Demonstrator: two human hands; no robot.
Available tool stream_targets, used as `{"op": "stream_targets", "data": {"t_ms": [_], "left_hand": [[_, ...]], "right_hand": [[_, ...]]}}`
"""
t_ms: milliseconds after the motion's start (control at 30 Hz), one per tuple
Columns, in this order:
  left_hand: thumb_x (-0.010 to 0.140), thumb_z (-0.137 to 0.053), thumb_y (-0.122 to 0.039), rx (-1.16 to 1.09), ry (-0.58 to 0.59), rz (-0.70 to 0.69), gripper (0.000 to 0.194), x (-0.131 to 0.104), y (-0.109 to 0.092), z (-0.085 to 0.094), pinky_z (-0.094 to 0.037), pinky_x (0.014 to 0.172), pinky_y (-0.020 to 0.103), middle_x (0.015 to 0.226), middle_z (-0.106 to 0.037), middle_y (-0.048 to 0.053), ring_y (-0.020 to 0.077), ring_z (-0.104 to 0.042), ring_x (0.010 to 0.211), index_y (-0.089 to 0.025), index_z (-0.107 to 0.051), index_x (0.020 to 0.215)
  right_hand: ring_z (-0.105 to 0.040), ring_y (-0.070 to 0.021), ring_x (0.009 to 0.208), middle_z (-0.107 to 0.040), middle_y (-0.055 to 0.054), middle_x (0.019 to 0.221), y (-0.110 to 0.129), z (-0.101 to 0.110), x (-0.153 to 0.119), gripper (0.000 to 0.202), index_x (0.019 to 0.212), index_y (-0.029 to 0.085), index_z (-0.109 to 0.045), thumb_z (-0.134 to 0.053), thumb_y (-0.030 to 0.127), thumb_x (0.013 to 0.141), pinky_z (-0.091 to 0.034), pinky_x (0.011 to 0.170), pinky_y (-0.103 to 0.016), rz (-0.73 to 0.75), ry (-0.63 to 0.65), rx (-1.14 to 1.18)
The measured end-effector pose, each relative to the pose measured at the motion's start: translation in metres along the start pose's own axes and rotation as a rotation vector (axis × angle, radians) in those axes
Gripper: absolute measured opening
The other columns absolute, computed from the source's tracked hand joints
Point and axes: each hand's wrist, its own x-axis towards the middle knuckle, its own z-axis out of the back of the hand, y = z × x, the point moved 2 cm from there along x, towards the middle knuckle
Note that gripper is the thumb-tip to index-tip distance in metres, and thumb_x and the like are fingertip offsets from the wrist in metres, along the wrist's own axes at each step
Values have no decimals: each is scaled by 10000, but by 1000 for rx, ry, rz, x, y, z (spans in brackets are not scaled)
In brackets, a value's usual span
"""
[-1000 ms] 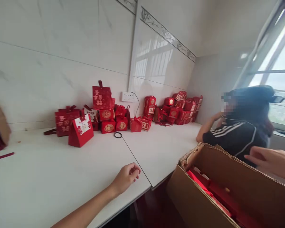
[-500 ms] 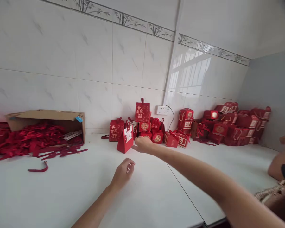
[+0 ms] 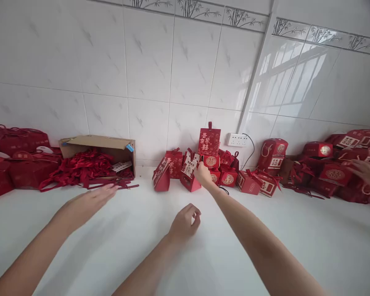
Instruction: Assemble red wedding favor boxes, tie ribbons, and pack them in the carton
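My right hand (image 3: 203,174) is closed on the right side of a triangular red gift box (image 3: 188,181) with a white printed panel, standing near the wall. Its fingertips are partly hidden. My left hand (image 3: 184,221) hovers lower, above the white table, with thumb and fingers curled into a ring and nothing in them. Left of the held box stands another triangular red gift box (image 3: 162,180). Behind these is a flat red gift box (image 3: 174,161) with gold characters. A similar square box (image 3: 209,141) with a top loop rests on smaller red boxes (image 3: 211,161).
Another person's hand (image 3: 95,200) reaches in from the left, near a cardboard box (image 3: 95,140) spilling red ribbons (image 3: 89,164). A second outside hand (image 3: 365,172) is at the right, by piled red boxes (image 3: 333,174). A power strip (image 3: 237,140) is on the wall.
The view has swung left. A triangular box now stands further left, and my right hand is on the one beside it. Another person's arm has come in from the left.
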Motion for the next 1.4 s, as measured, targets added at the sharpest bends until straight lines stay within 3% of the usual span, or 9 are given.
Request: {"op": "stream_targets", "data": {"t_ms": [133,233,367,567,767,900,967,1100,1400], "left_hand": [[836,-416,-265,-72,-249,70,147,2,6,7,-470,804,348,971,-550,74,202,-563,906,-213,-470,962],[855,-400,-345,-112,-409,147,255,4,10,12,-441,881,390,1132,-469,115,237,-512,1054,-212,-382,1071],[821,-461,-450,-202,-406,156,408,10,-2,17,-403,958,398,1230,-462,116,253,-461,1176,-219,-370,1144],[816,-532,-498,-336,-344,239,326,24,-27,28,-465,667,268,810,-581,11,163,-564,743,-206,-500,958],[856,-511,-419,-209,-370,112,311,11,-38,37,-345,456,203,513,-388,-57,90,-376,468,-195,-453,648],[852,-538,-326,-210,-395,-44,136,2,-48,40,-425,506,211,631,-548,-36,103,-507,526,-207,-532,917],[830,-566,-257,-204,-413,-175,261,2,-53,42,-497,625,248,805,-639,9,135,-613,689,-215,-492,1078],[816,-566,-152,-157,-339,-356,144,2,-61,43,-534,726,285,958,-671,59,173,-652,871,-196,-569,953],[775,-641,-167,-115,-367,-225,83,0,-66,43,-530,650,210,792,-702,-13,125,-664,719,-206,-659,847]], "right_hand": [[-582,-243,1024,-607,-124,1106,-40,32,-34,273,1156,204,-364,-236,289,930,-433,847,-345,130,-171,91],[-572,-223,985,-592,-116,1079,-69,32,-71,282,1144,206,-323,-192,335,930,-434,854,-339,262,-329,272],[-576,-206,836,-597,-80,930,-89,9,-102,224,999,213,-386,-242,367,922,-454,784,-331,365,-213,453],[-598,-177,767,-621,-48,879,-83,5,-114,188,981,212,-425,-316,358,937,-486,694,-306,535,-89,592],[-602,-176,878,-600,-72,973,-65,21,-140,250,1140,212,-445,-471,215,892,-495,753,-308,760,-282,492],[-554,-132,652,-554,-9,763,-55,27,-152,93,967,214,-523,-490,187,884,-452,577,-249,767,-322,508],[-536,-123,627,-540,0,742,-51,30,-155,77,936,210,-525,-503,175,871,-430,553,-239,778,-324,524],[-478,-99,560,-504,22,701,-49,33,-158,59,877,207,-515,-521,157,847,-387,515,-222,779,-332,550],[-464,-104,556,-507,20,700,-51,29,-156,43,867,207,-531,-514,175,845,-392,524,-231,718,-306,583]]}}
